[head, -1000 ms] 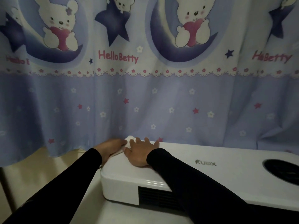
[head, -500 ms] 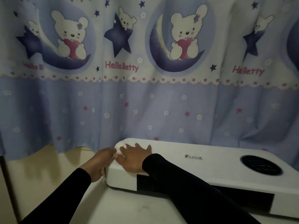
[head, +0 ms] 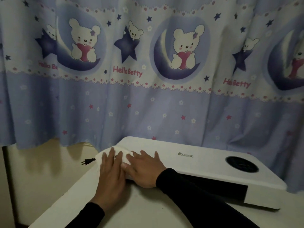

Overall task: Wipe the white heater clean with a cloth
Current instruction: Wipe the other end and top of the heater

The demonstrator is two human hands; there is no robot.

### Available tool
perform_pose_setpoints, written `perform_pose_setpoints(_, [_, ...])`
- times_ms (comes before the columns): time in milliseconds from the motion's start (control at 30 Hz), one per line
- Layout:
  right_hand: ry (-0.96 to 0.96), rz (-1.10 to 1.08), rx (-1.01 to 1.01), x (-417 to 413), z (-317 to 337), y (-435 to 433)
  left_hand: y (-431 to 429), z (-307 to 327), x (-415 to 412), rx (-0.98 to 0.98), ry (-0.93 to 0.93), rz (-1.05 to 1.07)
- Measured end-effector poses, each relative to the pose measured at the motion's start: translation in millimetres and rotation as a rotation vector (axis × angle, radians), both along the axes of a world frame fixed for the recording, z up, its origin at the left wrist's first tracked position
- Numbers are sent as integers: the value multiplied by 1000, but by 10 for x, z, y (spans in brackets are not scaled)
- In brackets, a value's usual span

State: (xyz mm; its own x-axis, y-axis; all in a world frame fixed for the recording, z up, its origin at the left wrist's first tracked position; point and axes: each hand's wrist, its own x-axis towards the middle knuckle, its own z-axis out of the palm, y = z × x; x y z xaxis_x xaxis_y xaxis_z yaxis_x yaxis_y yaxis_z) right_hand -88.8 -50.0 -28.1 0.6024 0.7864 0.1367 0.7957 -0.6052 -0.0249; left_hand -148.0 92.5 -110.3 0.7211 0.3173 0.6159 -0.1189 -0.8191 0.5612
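Observation:
The white heater (head: 205,163) lies flat on a white table (head: 131,211), with a dark round dial (head: 241,164) on top and a dark grille (head: 213,185) along its front. A white cloth (head: 125,155) is draped over the heater's left end. My left hand (head: 111,175) presses flat on the cloth at that end, fingers spread. My right hand (head: 144,168) lies beside it on the heater's top, thumb and first fingers on the cloth's edge. Both arms wear black sleeves.
A blue curtain (head: 148,104) with bear and star prints hangs directly behind the heater and brushes its back edge. The black power plug (head: 88,161) lies just off the heater's left end. The table edge runs diagonally down to the left.
The view has tilted down and come closer. My left hand has moved from the heater's left side onto the cloth, which now spreads over the left end. The plug has come into view.

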Motion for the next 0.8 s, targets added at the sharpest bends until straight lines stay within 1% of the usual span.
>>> perform_pose_setpoints(100, [-14, -50, -9, 15, -1, -160, -46, 102, 39, 126, 109, 47])
perform_pose_setpoints(200, [20, -100, -6, 101, -11, -217, -13, 241, 148, 361, 272, 99])
perform_pose_setpoints(267, [65, -156, -13, 199, 0, -181, 36, 380, 275, 454, 365, 87])
perform_pose_setpoints(400, [108, -269, -38, 435, 73, -57, 75, 764, 584, 481, 547, -61])
perform_pose_setpoints(533, [68, -349, -77, 695, 90, 40, 131, 933, 913, 447, 694, -165])
perform_pose_setpoints(600, [97, -385, -102, 832, 120, 91, 194, 945, 1077, 458, 699, -189])
perform_pose_setpoints(700, [134, -431, -123, 1046, 203, 163, 288, 978, 1322, 448, 640, -179])
perform_pose_setpoints(800, [138, -479, -70, 1209, 245, 241, 351, 979, 1488, 481, 607, -172])
